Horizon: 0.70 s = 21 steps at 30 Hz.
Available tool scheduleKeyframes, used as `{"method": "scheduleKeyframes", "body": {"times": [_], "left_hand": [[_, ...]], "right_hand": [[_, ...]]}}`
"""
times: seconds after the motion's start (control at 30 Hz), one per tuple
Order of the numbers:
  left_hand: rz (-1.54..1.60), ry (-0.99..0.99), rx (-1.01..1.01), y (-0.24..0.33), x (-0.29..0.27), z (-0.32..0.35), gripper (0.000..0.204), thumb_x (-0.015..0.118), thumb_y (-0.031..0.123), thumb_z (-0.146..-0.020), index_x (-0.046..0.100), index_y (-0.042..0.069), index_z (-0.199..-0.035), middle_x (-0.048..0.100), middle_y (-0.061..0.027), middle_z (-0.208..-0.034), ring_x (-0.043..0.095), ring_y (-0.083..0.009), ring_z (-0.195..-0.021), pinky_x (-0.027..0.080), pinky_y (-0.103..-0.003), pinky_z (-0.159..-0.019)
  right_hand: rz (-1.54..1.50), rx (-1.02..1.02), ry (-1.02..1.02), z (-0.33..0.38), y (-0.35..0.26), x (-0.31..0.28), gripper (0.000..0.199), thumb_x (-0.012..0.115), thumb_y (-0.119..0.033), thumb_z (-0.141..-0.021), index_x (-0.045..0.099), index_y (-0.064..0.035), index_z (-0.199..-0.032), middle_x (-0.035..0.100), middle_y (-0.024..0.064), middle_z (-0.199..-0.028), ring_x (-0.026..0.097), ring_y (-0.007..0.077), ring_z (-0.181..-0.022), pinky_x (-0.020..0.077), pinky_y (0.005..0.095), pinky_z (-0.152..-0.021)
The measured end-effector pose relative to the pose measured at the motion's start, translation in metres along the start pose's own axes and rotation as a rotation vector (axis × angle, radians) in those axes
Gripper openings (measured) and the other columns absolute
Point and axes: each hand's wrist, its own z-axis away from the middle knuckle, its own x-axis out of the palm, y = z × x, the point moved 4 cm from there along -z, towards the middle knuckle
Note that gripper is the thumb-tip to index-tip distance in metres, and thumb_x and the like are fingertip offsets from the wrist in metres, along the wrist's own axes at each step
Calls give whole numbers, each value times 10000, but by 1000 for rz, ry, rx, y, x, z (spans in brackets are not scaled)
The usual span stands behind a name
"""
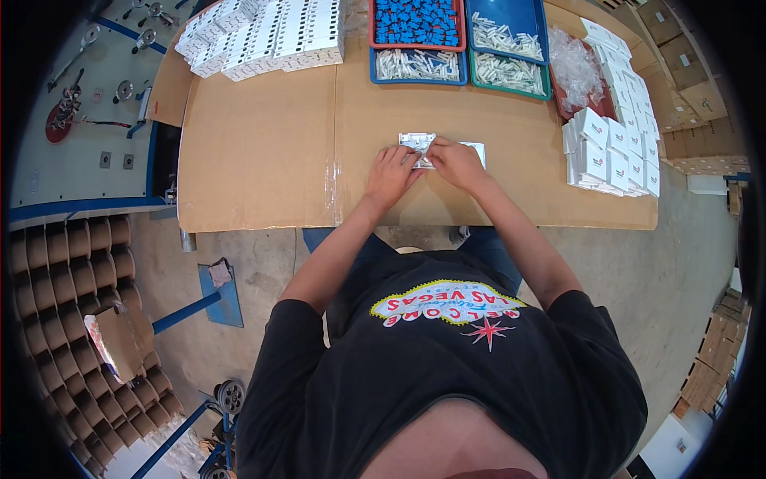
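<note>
A small white plastic housing point(416, 139) lies on the cardboard-covered table in front of me, its moulded inner side facing up. My left hand point(389, 173) grips its left and near edge, fingers bent over it. Over its right part, my right hand point(455, 164) has thumb and fingers pinched together; whatever they hold is hidden. A flat white piece point(478, 149) shows beyond the right hand, partly covered by it.
At the back stand a red tray point(462, 40) of blue parts and blue and green trays point(549, 89) of small white pieces. Clear plastic bags point(576, 68) fill another red tray. White boxes point(610, 156) are stacked right; rows of white units point(275, 36) stand back left.
</note>
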Motion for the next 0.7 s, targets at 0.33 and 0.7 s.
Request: {"method": "scheduleKeyframes", "body": {"times": [0.33,0.7], "left_hand": [[63,126,-90,6,-3,5,387,780,276,-823,669,108,-1153,493,-189,-1404,510,-387,-1253,410,-473,-1063],[177,100,-228,-2,6,2,543,787,269,-837,574,96,-1306,432,-206,-1497,466,-422,-1313,389,-494,-1119]], "right_hand": [[199,-109,-154,-4,-12,1,162,645,-168,-845,706,-30,-903,665,106,-1036,690,319,-936,557,466,-790],[-1,331,275,58,19,-26,232,653,-224,-890,697,-79,-1065,671,104,-1107,686,344,-931,558,451,-791]]}}
